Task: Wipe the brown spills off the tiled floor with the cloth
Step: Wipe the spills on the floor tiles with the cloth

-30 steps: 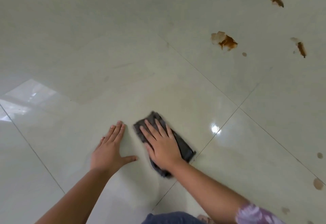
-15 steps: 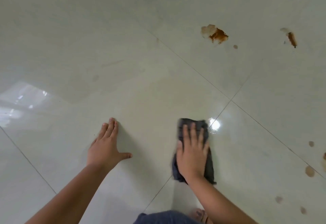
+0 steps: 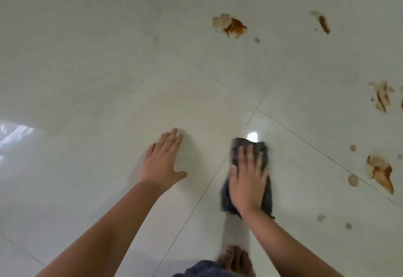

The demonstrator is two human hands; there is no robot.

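Bracing left of centre with left hand [image 3: 162,163] flat on floor [image 3: 87,102], fingers straight and together, thumb out. Pressing cloth [image 3: 259,147] flat at centre-right under right hand [image 3: 248,180], fingers slightly spread. Best slid right with even palm pressure toward spills [image 3: 380,173] at right edge, well apart from cloth.

Single head-worn wide view, looking steeply down, close above tiled floor [image 3: 109,58]

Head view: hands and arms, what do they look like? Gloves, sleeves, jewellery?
Left hand and right hand are ungloved. Left forearm and right forearm are bare to the frame edge; no sleeve shows. No ring, watch or band visible, though the right hand is slightly motion-blurred.
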